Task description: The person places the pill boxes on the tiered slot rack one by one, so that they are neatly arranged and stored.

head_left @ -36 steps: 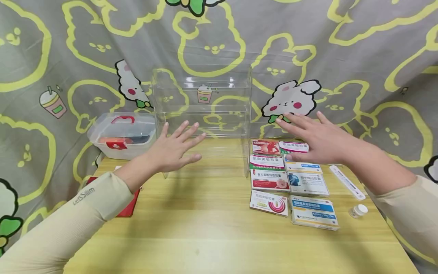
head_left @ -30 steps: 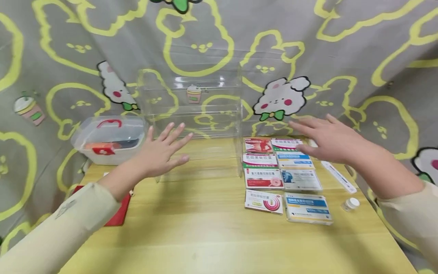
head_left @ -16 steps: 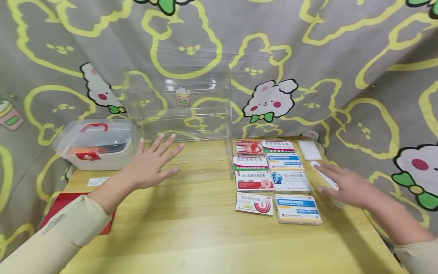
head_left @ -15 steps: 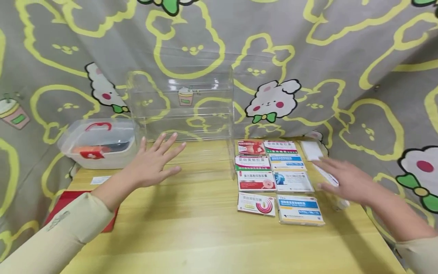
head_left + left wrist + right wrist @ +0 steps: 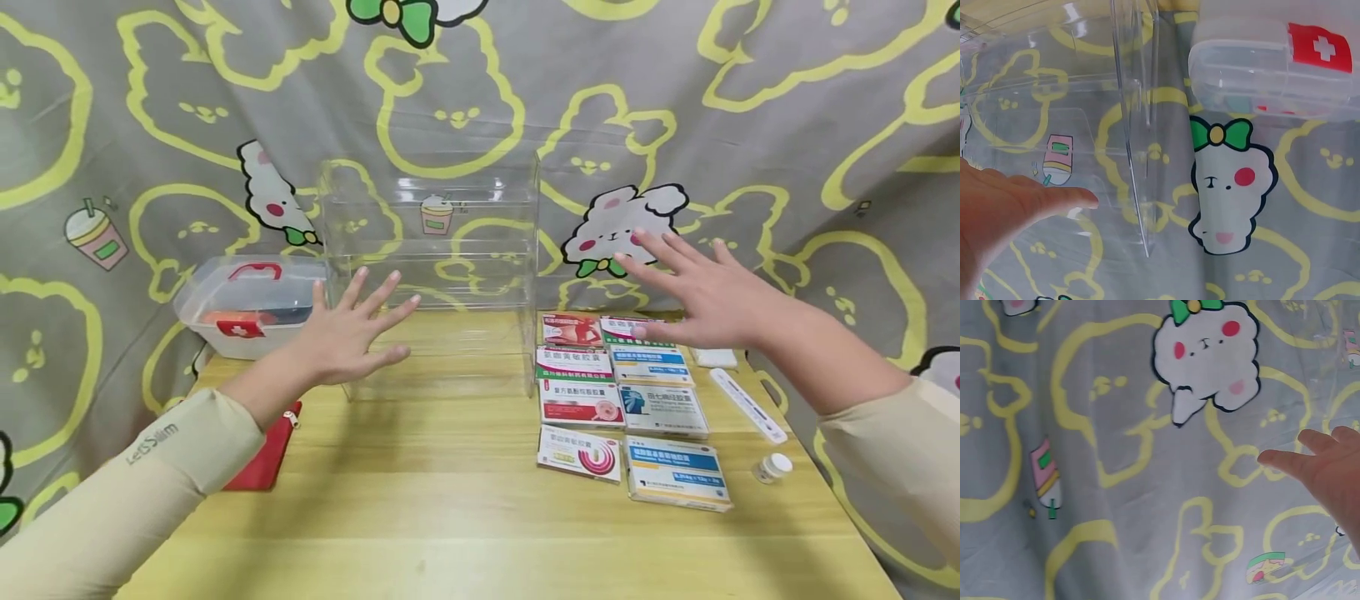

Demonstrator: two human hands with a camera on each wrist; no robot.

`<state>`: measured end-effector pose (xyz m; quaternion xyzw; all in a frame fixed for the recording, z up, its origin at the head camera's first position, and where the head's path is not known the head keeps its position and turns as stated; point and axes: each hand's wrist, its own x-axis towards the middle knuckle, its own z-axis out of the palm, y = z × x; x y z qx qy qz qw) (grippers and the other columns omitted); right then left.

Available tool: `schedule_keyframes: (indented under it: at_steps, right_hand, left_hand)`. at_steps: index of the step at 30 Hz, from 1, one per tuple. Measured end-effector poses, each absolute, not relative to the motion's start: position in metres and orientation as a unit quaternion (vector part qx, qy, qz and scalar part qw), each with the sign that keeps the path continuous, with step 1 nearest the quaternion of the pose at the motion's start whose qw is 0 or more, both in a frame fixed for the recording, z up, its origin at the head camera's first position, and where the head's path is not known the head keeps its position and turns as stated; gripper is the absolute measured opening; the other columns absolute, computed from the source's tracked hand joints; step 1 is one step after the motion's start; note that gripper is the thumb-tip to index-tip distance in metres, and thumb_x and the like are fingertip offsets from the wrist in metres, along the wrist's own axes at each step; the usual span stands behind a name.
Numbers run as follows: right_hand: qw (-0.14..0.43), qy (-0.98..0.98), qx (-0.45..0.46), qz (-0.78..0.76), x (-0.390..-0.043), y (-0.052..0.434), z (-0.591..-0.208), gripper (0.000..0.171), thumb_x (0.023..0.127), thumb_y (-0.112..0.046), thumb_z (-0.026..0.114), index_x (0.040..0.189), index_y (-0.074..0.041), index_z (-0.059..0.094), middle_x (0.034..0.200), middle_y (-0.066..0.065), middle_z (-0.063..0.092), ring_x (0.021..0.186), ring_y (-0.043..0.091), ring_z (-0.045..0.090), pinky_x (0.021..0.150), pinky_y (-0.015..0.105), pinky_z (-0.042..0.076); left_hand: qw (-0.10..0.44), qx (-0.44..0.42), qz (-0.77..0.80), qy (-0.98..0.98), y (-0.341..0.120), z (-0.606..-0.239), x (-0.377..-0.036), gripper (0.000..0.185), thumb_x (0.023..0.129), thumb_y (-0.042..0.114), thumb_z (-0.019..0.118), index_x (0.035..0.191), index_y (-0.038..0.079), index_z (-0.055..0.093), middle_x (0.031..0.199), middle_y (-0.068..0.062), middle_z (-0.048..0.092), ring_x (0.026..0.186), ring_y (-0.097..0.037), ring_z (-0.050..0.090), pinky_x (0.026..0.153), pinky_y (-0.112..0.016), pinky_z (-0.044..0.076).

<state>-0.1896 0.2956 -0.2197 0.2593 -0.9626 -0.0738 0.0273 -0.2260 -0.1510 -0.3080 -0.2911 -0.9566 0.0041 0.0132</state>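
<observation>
Head view: both hands spread in the air, nothing held

Head camera, left hand (image 5: 341, 333) hovers palm down, fingers straight and splayed, gripping nothing. It sits just in front of the clear acrylic three-tier shelf rack (image 5: 431, 275), which lies at 12 o'clock from the fingertips. Rack's long axis runs left-right across the yellow wooden table (image 5: 450, 500). Right hand (image 5: 701, 292) also flat, fingers fanned out, empty, raised above the far end of the grid of flat medicine boxes (image 5: 626, 400). Boxes lie at 6 o'clock from its fingers, below the palm; no contact visible. Right hand nearer the boxes, left nearer the rack.

Translucent plastic first-aid case with red handle (image 5: 251, 304) at 10 o'clock from left hand, apart. White narrow stick-shaped item (image 5: 747, 405) and small white-capped bottle (image 5: 772, 467) at the right table edge.

Hard to tell: box print unreadable, rack edges faint against the patterned curtain. Left wrist view shows only part of the palm; right wrist view shows fingers and curtain, boxes cut off.
</observation>
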Motion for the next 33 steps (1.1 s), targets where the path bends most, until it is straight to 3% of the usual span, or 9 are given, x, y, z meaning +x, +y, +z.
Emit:
schedule_keyframes:
  at_steps: [6,25,29,33]
  right_hand:
    - [0.022,-0.962,0.261,-0.072,-0.201,0.280,-0.214,0.087,0.082,-0.066,0.051,0.151,-0.035,0.007,0.157,-0.004,-0.015,0.143,0.034,-0.002,0.097,0.076,0.003]
    - [0.001,-0.970,0.233,-0.071,-0.213,0.272,-0.217,0.091,0.082,-0.069,0.048,0.151,-0.033,0.001,0.157,-0.002,-0.017,0.142,0.039,-0.002,0.097,0.076,-0.002]
    - [0.002,-0.972,0.223,-0.069,-0.211,0.273,-0.220,0.086,0.084,-0.062,0.053,0.152,-0.029,0.010,0.159,0.009,0.000,0.142,0.039,0.006,0.103,0.070,-0.001]
    - [0.021,-0.972,0.228,-0.056,-0.204,0.276,-0.234,0.069,0.086,-0.044,0.063,0.145,-0.017,0.038,0.147,0.019,0.035,0.133,0.041,0.030,0.106,0.061,0.021]
  left_hand:
    - [0.008,-0.287,0.015,-0.958,-0.148,-0.303,-0.230,0.070,0.088,0.072,0.022,0.149,0.041,0.007,0.157,0.004,-0.012,0.141,-0.033,-0.016,0.096,-0.075,-0.011]
    - [0.006,-0.271,0.014,-0.963,-0.156,-0.303,-0.234,0.070,0.090,0.069,0.025,0.149,0.040,0.004,0.156,0.004,-0.016,0.139,-0.036,-0.018,0.094,-0.074,-0.015]
    - [0.009,-0.257,0.004,-0.966,-0.157,-0.306,-0.237,0.076,0.088,0.071,0.027,0.150,0.037,0.000,0.156,0.002,-0.018,0.140,-0.036,-0.016,0.096,-0.074,-0.012]
    - [0.041,-0.226,-0.045,-0.972,-0.164,-0.316,-0.240,0.088,0.088,0.059,0.049,0.152,0.025,-0.002,0.158,-0.006,-0.010,0.142,-0.037,-0.005,0.104,-0.070,0.001]
